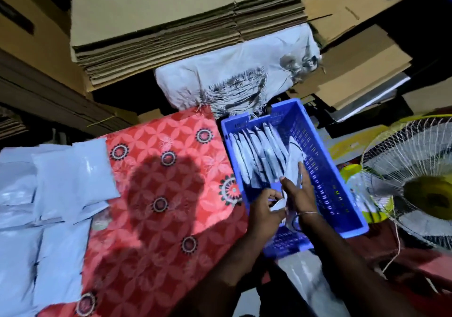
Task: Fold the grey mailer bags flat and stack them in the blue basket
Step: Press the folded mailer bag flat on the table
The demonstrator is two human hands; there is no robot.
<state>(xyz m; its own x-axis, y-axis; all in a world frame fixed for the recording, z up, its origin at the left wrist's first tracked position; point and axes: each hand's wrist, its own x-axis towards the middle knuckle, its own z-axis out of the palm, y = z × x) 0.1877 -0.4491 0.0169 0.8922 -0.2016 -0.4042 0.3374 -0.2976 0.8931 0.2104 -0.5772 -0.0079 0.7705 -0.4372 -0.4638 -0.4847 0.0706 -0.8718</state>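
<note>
Both hands, left hand (265, 208) and right hand (299, 189), apparently pinched a folded mailer bag (292, 160) over the blue basket (327, 170); next, slotting it beside the others.

A: Dim room, lit from above and behind; a head-shaped shadow (166, 187) falls across the middle of the red patterned cloth (156, 231).

B: Any glare?

A: The grey mailer bags (61, 182) at the cloth's left edge look washed out. The fan (415, 182) at the right smears with blur, the cardboard stack (190, 23) bows, and the corners go dark.
</note>
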